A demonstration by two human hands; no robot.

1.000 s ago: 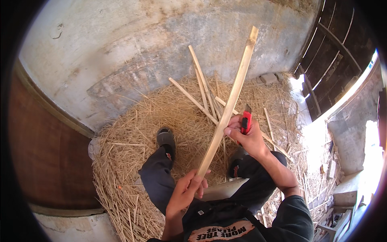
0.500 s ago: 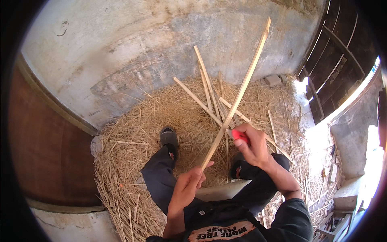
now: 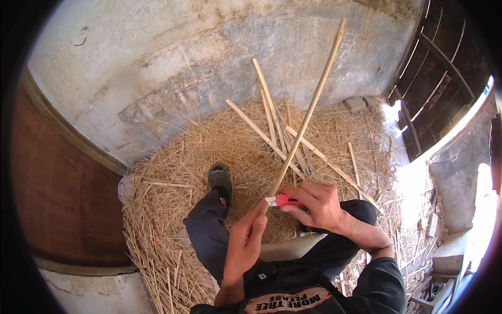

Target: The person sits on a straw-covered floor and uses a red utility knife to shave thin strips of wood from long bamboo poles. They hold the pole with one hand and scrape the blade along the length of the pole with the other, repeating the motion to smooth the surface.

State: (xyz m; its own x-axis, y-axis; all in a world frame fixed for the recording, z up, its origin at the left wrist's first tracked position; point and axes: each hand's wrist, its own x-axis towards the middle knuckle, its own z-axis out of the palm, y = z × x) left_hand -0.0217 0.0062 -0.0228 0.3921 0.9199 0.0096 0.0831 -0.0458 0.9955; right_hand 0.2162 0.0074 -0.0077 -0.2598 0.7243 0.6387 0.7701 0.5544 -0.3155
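A long, pale wooden strip (image 3: 315,99), perhaps split bamboo, slants up and away in front of me. My left hand (image 3: 244,240) is closed round its lower end, thumb pressed along it. In my right hand (image 3: 321,208) is a red-handled utility knife (image 3: 287,200), fingers wrapped over the handle. Its short blade (image 3: 270,201) lies against the strip just above my left fingers. Whether the edge bites into the wood cannot be made out.
Several similar strips (image 3: 251,123) lie crossed on straw and shavings (image 3: 172,162) beyond my feet. A plastered wall (image 3: 172,68) rises behind them. A brown door panel (image 3: 68,193) stands at left; dark planks (image 3: 434,73) and broken blocks (image 3: 433,225) are at right.
My right hand has drawn the knife down and left along the strip to near my left hand. The strip's top has shifted slightly left and the strip looks turned.
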